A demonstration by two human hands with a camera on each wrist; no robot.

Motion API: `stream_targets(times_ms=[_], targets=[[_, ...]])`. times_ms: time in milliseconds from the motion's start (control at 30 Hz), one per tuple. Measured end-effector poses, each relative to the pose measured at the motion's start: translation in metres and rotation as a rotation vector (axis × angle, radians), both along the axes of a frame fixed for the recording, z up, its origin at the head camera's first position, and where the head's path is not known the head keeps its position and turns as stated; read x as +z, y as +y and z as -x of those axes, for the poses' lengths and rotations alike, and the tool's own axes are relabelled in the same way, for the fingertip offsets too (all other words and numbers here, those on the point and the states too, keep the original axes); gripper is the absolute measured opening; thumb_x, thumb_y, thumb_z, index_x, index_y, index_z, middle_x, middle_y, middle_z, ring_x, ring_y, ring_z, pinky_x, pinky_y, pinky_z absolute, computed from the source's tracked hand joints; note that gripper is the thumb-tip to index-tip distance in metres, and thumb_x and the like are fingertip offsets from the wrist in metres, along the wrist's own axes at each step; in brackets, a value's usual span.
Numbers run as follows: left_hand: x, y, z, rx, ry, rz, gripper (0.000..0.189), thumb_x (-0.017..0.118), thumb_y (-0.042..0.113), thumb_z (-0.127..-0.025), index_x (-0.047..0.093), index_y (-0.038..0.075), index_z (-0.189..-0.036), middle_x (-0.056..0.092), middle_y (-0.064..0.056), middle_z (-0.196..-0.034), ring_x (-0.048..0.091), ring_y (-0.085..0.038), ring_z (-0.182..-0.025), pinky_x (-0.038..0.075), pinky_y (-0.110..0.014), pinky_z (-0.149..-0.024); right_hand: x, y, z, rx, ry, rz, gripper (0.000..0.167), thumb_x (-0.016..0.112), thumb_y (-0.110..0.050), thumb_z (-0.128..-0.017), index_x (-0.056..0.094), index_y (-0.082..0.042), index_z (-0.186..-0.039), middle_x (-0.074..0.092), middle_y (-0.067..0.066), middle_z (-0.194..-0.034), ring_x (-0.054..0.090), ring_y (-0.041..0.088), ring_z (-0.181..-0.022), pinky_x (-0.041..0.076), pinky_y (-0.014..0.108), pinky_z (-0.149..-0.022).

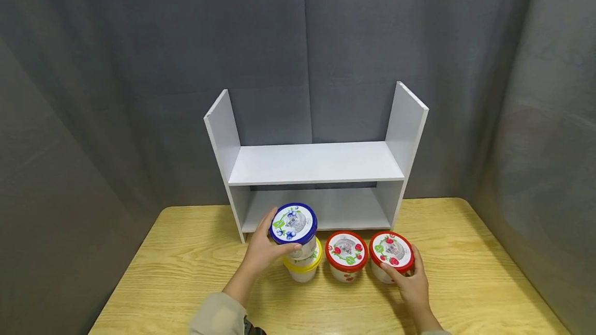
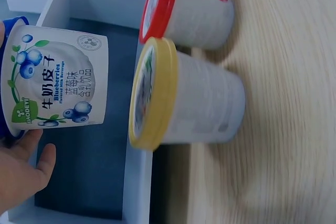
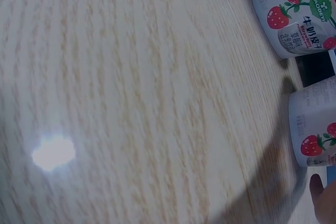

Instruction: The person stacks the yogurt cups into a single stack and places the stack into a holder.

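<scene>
My left hand point(image 1: 262, 251) grips a blue-lidded blueberry milk tub point(image 1: 293, 225), its fingers at the far side and thumb at the near side. The left wrist view has this blueberry tub point(image 2: 60, 77) raised off the table. Below and partly behind it in the head view is a yellow-lidded tub point(image 1: 302, 269); the left wrist view shows that tub point(image 2: 194, 98) standing on the table. Around the rightmost red-lidded strawberry tub point(image 1: 392, 251) my right hand point(image 1: 413, 287) curls its thumb and fingers. Another red-lidded strawberry tub point(image 1: 346, 255) stands untouched between the yellow-lidded and rightmost tubs.
Behind the tubs stands a white two-tier shelf point(image 1: 316, 163) with upright side panels. The wooden table point(image 1: 186, 262) extends to both sides. Grey curtains point(image 1: 139, 92) enclose the back and sides.
</scene>
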State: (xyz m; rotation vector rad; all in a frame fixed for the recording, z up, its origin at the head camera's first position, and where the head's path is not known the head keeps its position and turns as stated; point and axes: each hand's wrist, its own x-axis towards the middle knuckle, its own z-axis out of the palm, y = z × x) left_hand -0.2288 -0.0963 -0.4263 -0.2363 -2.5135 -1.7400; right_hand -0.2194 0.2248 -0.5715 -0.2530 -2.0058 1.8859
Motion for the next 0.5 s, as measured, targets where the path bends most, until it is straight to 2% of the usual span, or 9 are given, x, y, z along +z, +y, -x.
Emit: stream_targets(times_ms=[133, 200, 367, 500], targets=[[0.002, 0.008, 0.002, -0.021, -0.029, -0.013, 0.103, 0.080, 0.037, -0.053, 0.025, 0.014, -0.137, 0.025, -0.013, -0.137, 0.027, -0.033, -0.121, 0.027, -0.049, -0.094, 0.007, -0.003, -0.003, 0.017, -0.004, 0.005, 0.089, 0.073, -0.014, -0.068, 0.018, -0.013, -0.138, 0.030, 0.021, -0.130, 0.037, 0.017, -0.109, 0.039, 0.006, -0.071], [0.001, 0.013, 0.003, -0.040, -0.034, -0.016, 0.101, 0.080, 0.036, -0.054, 0.025, 0.015, -0.137, 0.026, -0.013, -0.136, 0.028, -0.034, -0.120, 0.027, -0.051, -0.093, 0.002, -0.002, -0.002, 0.009, -0.015, -0.005, 0.090, 0.074, -0.016, -0.068, 0.017, -0.014, -0.138, 0.031, 0.018, -0.130, 0.037, 0.014, -0.110, 0.038, 0.005, -0.073], [0.001, 0.028, 0.007, -0.076, -0.033, -0.001, 0.097, 0.079, 0.037, -0.056, 0.026, 0.019, -0.136, 0.028, -0.013, -0.135, 0.030, -0.035, -0.118, 0.029, -0.054, -0.090, -0.010, 0.003, 0.003, -0.001, 0.023, 0.005, 0.088, 0.074, -0.013, -0.068, 0.020, -0.016, -0.138, 0.033, 0.015, -0.129, 0.038, 0.010, -0.109, 0.039, 0.007, -0.073], [0.002, 0.043, 0.009, -0.107, -0.033, 0.001, 0.097, 0.079, 0.039, -0.056, 0.027, 0.020, -0.136, 0.030, -0.011, -0.134, 0.034, -0.033, -0.116, 0.032, -0.051, -0.089, -0.010, 0.004, 0.004, -0.029, -0.006, -0.046, 0.090, 0.075, -0.017, -0.067, 0.020, -0.017, -0.138, 0.035, 0.016, -0.129, 0.037, 0.020, -0.111, 0.037, 0.007, -0.076]])
